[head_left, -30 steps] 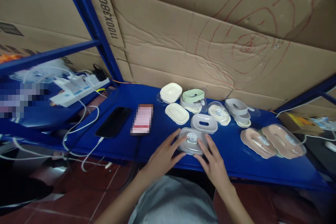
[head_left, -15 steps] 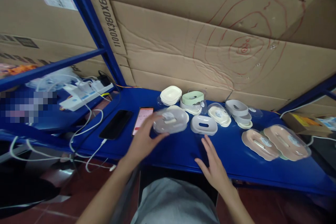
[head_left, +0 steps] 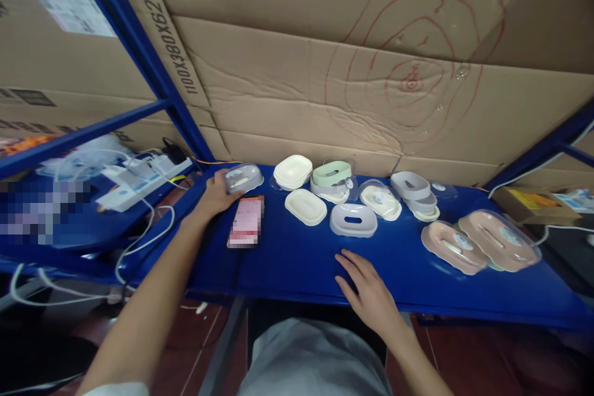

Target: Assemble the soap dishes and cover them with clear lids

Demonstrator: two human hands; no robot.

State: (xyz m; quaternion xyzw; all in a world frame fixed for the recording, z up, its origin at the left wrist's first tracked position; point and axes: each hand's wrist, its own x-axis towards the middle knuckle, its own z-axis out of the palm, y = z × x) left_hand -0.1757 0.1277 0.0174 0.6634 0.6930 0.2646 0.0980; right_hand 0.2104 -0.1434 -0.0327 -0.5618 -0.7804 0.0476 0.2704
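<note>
At the far left of the blue table, my left hand (head_left: 217, 197) grips a grey oval soap dish with a clear cover (head_left: 244, 179), fingers and thumb around its left end. My right hand (head_left: 364, 288) is open and holds nothing, its fingers spread above the front part of the table. Just beyond it lies a pale lilac oval dish with a slot (head_left: 353, 221). A flat cream tray (head_left: 305, 207) lies to the left of that. A phone with a pink screen (head_left: 245, 223) is beside my left forearm.
Along the back stand cream trays (head_left: 293, 170), a green slotted dish (head_left: 332, 173), a covered cream piece (head_left: 381, 200) and stacked grey dishes (head_left: 411, 185). Two pink covered dishes (head_left: 501, 240) are at right. A power strip (head_left: 143, 182) with white cables is at left, beside a blue frame post.
My left hand has carried the grey covered dish left and back, from over the cream tray to the far left corner. The view has shifted slightly; my right hand stays open near the front.
</note>
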